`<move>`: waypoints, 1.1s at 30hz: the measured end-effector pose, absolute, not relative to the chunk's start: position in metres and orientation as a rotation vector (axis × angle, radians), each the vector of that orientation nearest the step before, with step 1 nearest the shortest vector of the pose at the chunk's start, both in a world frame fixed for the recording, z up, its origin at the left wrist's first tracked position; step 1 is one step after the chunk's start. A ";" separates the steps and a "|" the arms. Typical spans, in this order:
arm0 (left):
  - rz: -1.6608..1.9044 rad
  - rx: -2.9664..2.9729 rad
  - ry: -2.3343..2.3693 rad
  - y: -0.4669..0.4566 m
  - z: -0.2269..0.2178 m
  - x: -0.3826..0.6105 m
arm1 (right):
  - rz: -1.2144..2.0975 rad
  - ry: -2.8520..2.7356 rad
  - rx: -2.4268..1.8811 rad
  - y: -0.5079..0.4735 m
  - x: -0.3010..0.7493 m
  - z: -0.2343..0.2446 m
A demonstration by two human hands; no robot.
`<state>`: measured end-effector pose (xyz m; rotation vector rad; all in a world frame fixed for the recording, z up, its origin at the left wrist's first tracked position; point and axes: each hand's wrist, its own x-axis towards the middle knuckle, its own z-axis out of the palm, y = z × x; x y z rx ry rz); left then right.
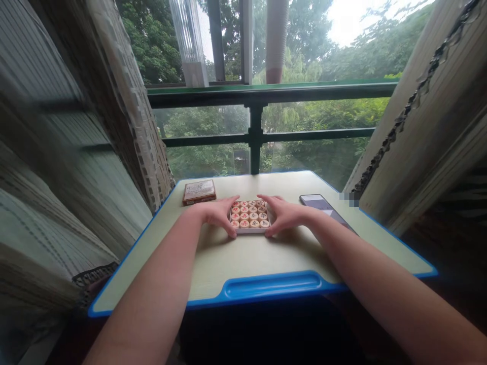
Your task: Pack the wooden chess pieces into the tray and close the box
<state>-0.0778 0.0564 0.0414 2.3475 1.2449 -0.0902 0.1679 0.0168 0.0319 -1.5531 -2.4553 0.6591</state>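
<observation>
A white tray (251, 231) packed with round Chinese chess pieces (249, 215) rests on the table between my hands. Red characters mark the pieces on the left, and dark ones mark several on the right. Along the tray's left side, my left hand (220, 214) curves with its thumb at the near corner and its fingers toward the far corner. On the opposite side my right hand (280, 215) mirrors it, thumb near and fingers far. Both hands grip the tray by its side edges.
The pale table (243, 258) has a blue rim with a pen groove (274, 285) in front. A flat brown box (199, 191) lies at the far left. Partly behind my right forearm is a phone (323, 208). Curtains flank the table, with a green railing (274, 92) beyond.
</observation>
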 end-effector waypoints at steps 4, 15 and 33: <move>-0.090 2.333 1.283 0.060 0.039 -0.081 | 0.664 -2.416 -1.563 0.018 0.166 0.030; -0.055 2.381 1.275 0.062 0.035 -0.080 | 0.455 -2.481 -1.471 0.018 0.163 0.022; 0.303 2.334 1.325 0.067 0.029 -0.070 | 0.019 -2.354 -1.206 0.035 0.148 0.002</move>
